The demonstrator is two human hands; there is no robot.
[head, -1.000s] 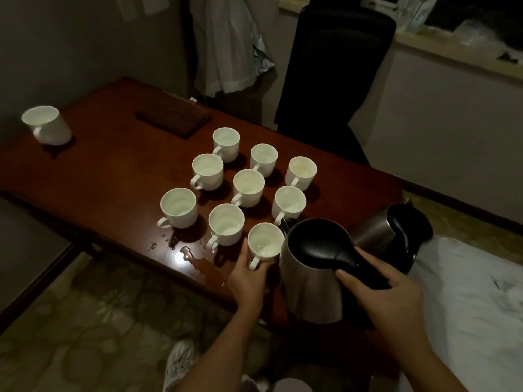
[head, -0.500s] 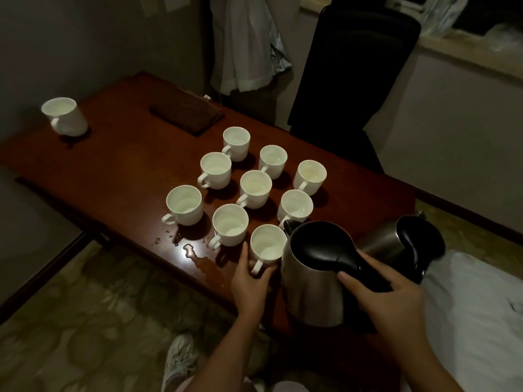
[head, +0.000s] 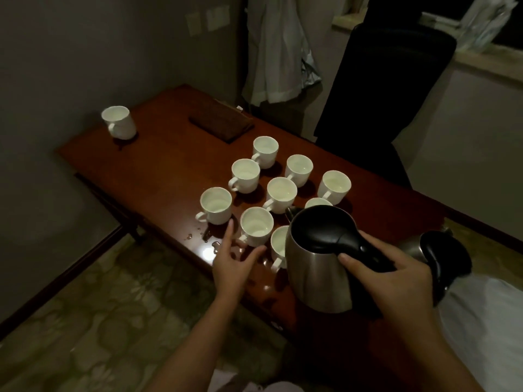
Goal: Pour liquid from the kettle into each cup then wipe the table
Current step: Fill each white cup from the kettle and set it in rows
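Note:
Several white cups stand grouped on the reddish wooden table (head: 158, 165). My right hand (head: 396, 281) grips the black handle of a steel kettle (head: 317, 267), held over the near right cups and hiding part of the nearest cup (head: 278, 244). My left hand (head: 232, 264) hovers with fingers spread just in front of the middle front cup (head: 256, 226), holding nothing. Small spilled drops (head: 198, 236) glisten on the table's near edge beside the left front cup (head: 215, 205).
A lone white cup (head: 119, 121) sits at the far left corner. A dark folded cloth (head: 220, 125) lies at the far edge. A second kettle (head: 435, 258) stands at right. A black chair (head: 390, 69) is behind the table; white bedding (head: 486, 321) lies at right.
My left hand has let go of the nearest cup and moved left toward the middle front cup. The kettle has shifted slightly over the nearest cup. The view has panned.

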